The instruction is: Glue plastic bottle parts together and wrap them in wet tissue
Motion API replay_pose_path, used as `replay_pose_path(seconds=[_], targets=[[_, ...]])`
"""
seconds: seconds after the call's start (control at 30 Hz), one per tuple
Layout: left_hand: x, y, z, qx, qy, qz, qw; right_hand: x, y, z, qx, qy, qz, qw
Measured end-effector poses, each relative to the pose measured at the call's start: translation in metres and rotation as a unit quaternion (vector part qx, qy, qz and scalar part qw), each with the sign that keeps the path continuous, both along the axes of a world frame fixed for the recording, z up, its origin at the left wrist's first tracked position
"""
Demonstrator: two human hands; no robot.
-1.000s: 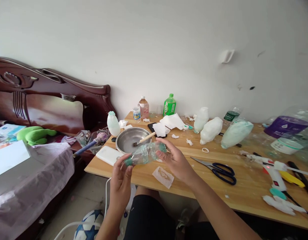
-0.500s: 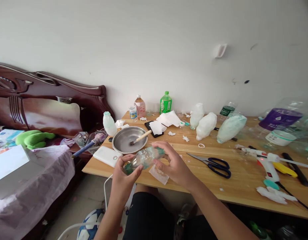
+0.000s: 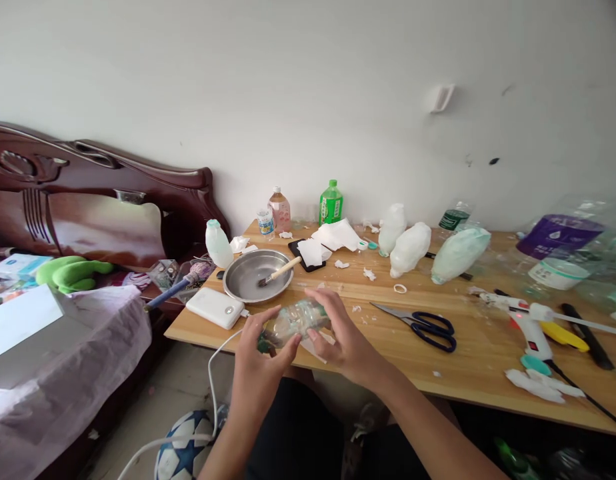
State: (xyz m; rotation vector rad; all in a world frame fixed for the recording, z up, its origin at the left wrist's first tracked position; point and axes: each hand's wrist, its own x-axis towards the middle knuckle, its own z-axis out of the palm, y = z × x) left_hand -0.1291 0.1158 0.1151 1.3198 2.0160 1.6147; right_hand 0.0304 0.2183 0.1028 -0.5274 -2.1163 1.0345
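A clear plastic bottle with greenish ends (image 3: 294, 320) lies sideways between my hands above the table's front edge. My left hand (image 3: 262, 347) grips its left end with thumb and fingers. Around the right end, my right hand (image 3: 338, 333) is closed. Beneath the bottle, a piece of paper is partly hidden. Just behind is a metal bowl (image 3: 248, 283) with a brush (image 3: 281, 272) resting across its rim. A white power bank (image 3: 215, 308) with a cable lies left of my left hand. Dark-handled scissors (image 3: 428, 327) lie open to the right.
Several paper-covered bottles (image 3: 411, 250) stand or lean along the table (image 3: 338, 367). White sheets (image 3: 337, 235) and a green bottle (image 3: 331, 203) are at the back. On the right are a glue gun (image 3: 533, 330), yellow cutter (image 3: 563, 335) and large clear bottles (image 3: 561, 237).
The bottle and both hands have shifted slightly right in view, and the bottle lies a little more level. The paper beneath it is more covered now.
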Motion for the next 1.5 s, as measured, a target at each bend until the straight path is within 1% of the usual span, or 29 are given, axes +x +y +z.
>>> replay_pose_path(seconds=[0.1, 0.17, 0.23, 0.3, 0.37, 0.43, 0.53, 0.6, 0.7, 0.8, 0.93, 1.03, 1.1, 1.17, 1.23, 1.3, 1.33, 1.37, 1.4, 1.43, 1.47, 1.5], targets=[[-0.002, -0.002, -0.011, -0.001, 0.012, 0.013, 1.000, -0.006, -0.007, -0.009, 0.011, -0.027, 0.001, 1.000], [-0.007, -0.003, -0.016, 0.007, 0.031, 0.026, 0.999, -0.012, -0.008, -0.013, 0.014, -0.024, 0.007, 1.000], [-0.013, -0.005, -0.019, 0.009, 0.044, 0.036, 0.998, -0.016, -0.007, -0.011, 0.016, -0.017, 0.025, 0.999], [-0.017, -0.008, -0.019, 0.014, 0.054, 0.035, 0.998, -0.017, -0.005, -0.006, 0.002, -0.015, 0.054, 0.998], [-0.021, -0.011, -0.017, 0.029, 0.075, 0.026, 0.996, -0.016, -0.003, 0.000, -0.031, -0.010, 0.080, 0.996], [-0.024, -0.015, -0.015, 0.056, 0.113, 0.016, 0.992, -0.014, -0.002, 0.005, -0.081, 0.006, 0.095, 0.992], [-0.028, -0.017, -0.014, 0.100, 0.171, -0.006, 0.980, -0.013, -0.004, 0.006, -0.167, 0.056, 0.111, 0.978], [-0.029, -0.016, -0.013, 0.117, 0.193, -0.023, 0.974, -0.016, -0.006, 0.005, -0.210, 0.078, 0.107, 0.969], [-0.028, -0.014, -0.013, 0.126, 0.216, -0.031, 0.968, -0.021, -0.008, 0.008, -0.244, 0.071, 0.064, 0.965], [-0.025, -0.011, -0.014, 0.128, 0.232, -0.025, 0.964, -0.024, -0.010, 0.015, -0.252, 0.044, 0.029, 0.966], [-0.024, -0.010, -0.016, 0.112, 0.220, -0.017, 0.969, -0.024, -0.012, 0.022, -0.260, 0.025, 0.032, 0.965], [-0.028, -0.010, -0.019, 0.086, 0.181, -0.017, 0.980, -0.024, -0.011, 0.023, -0.258, 0.020, 0.026, 0.966], [-0.034, -0.012, -0.022, 0.070, 0.121, -0.024, 0.990, -0.023, -0.011, 0.023, -0.243, 0.013, 0.019, 0.970], [-0.038, -0.014, -0.026, 0.066, 0.008, -0.034, 0.997, -0.023, -0.010, 0.023, -0.221, 0.024, 0.012, 0.975], [-0.040, -0.013, -0.031, 0.071, -0.114, -0.030, 0.990, -0.024, -0.009, 0.023, -0.189, 0.044, 0.018, 0.981], [-0.041, -0.010, -0.035, 0.087, -0.196, 0.004, 0.977, -0.026, -0.006, 0.021, -0.173, 0.056, 0.053, 0.982], [-0.043, -0.008, -0.036, 0.103, -0.224, 0.030, 0.969, -0.027, -0.003, 0.020, -0.178, 0.060, 0.074, 0.979], [-0.046, -0.005, -0.036, 0.131, -0.250, 0.061, 0.957, -0.027, 0.001, 0.018, -0.189, 0.068, 0.082, 0.976], [-0.052, -0.004, -0.034, 0.168, -0.276, 0.093, 0.942, -0.027, 0.007, 0.017, -0.202, 0.084, 0.070, 0.973], [-0.060, -0.003, -0.032, 0.212, -0.300, 0.122, 0.922, -0.026, 0.013, 0.015, -0.211, 0.105, 0.033, 0.971], [-0.070, -0.004, -0.028, 0.268, -0.311, 0.162, 0.897, -0.024, 0.019, 0.014, -0.207, 0.120, -0.025, 0.971], [-0.081, -0.007, -0.023, 0.303, -0.308, 0.185, 0.883, -0.021, 0.023, 0.013, -0.193, 0.122, -0.091, 0.969]])
